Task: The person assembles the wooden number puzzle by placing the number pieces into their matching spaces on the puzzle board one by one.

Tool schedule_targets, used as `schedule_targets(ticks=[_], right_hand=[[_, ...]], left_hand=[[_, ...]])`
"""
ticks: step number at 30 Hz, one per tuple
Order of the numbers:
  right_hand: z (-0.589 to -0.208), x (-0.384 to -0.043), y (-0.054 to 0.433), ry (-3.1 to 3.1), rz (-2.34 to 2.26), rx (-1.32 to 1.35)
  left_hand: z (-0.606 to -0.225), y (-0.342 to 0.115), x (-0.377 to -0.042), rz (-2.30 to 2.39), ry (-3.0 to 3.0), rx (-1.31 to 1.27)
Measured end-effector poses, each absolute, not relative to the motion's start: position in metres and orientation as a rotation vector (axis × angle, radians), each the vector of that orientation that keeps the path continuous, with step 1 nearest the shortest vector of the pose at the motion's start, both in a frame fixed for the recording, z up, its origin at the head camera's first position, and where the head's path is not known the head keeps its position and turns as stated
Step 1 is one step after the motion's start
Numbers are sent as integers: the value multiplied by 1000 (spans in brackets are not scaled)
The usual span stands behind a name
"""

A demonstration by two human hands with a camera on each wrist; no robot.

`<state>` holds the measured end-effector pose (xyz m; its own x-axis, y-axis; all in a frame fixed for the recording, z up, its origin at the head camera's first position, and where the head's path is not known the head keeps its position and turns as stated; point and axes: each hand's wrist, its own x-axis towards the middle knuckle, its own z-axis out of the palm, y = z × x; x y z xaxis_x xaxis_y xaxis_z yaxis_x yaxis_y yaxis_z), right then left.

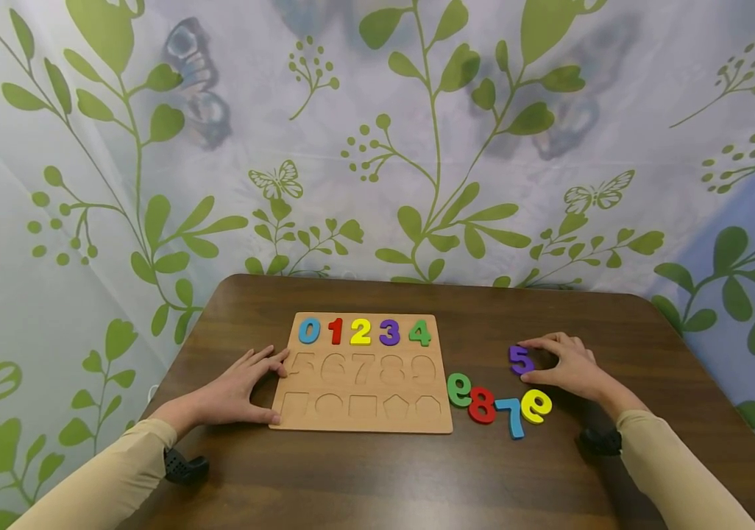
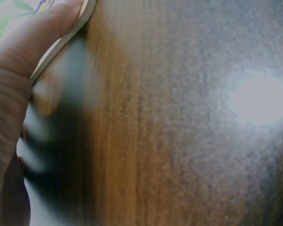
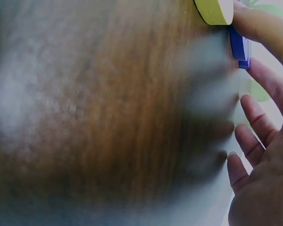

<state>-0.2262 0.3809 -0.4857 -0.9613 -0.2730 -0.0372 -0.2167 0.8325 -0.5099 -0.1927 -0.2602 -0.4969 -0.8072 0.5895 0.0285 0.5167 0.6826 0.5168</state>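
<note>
A wooden puzzle board lies on the table, with a top row of numbers seated in it, from a blue 0 to a green 4. Its two lower rows are bare recesses. Along the board's left edge rests my left hand, thumb at the lower corner and fingertips higher up. To the right of the board, my right hand pinches a purple number 5 between thumb and index finger. In the right wrist view the purple 5 shows edge-on by the fingertips.
Between board and right hand lie a green curled number, a red 8, a blue 7 and a yellow curled number. The brown table meets a leaf-patterned cloth at its far edge.
</note>
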Motion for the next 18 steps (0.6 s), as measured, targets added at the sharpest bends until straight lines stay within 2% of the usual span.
schedule_targets(ticks=[18], right_hand=[[-487,-228,378,3004,-713,-447]], left_hand=[[-503,-262,-195,787,2756,917]])
